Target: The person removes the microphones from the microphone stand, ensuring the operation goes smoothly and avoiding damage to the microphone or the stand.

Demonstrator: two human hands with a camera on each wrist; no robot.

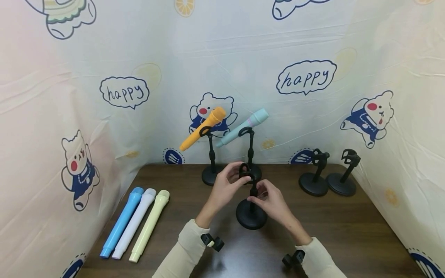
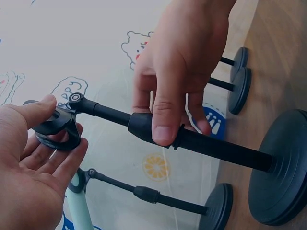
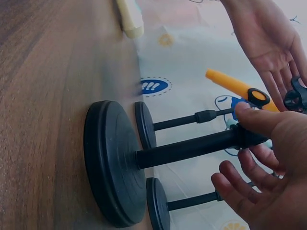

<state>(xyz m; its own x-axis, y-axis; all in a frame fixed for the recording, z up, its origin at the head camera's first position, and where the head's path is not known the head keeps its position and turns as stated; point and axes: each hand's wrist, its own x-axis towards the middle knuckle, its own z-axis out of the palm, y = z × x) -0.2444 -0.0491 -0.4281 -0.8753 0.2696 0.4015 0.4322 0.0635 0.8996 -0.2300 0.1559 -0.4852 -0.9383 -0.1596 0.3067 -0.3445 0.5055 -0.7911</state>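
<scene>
A black microphone stand (image 1: pixel 251 217) stands upright on the table between both hands. My left hand (image 1: pixel 224 188) grips the clip (image 2: pixel 60 127) at its top, thumb on one side and fingers beneath in the left wrist view. Lower down, my right hand (image 1: pixel 275 202) pinches the collar (image 2: pixel 144 127) of the pole between thumb and fingers. Behind, an orange microphone (image 1: pixel 203 129) and a mint-green microphone (image 1: pixel 243 128) sit tilted in the clips of two other upright stands.
On the left of the table (image 1: pixel 194 216) lie a blue microphone (image 1: pixel 121 224), a white microphone (image 1: pixel 135 224) and a pale yellow microphone (image 1: pixel 149 227) side by side. Two shorter black stands (image 1: pixel 313 184) hold nothing at the back right. A printed cloth (image 1: pixel 222 50) hangs around the table.
</scene>
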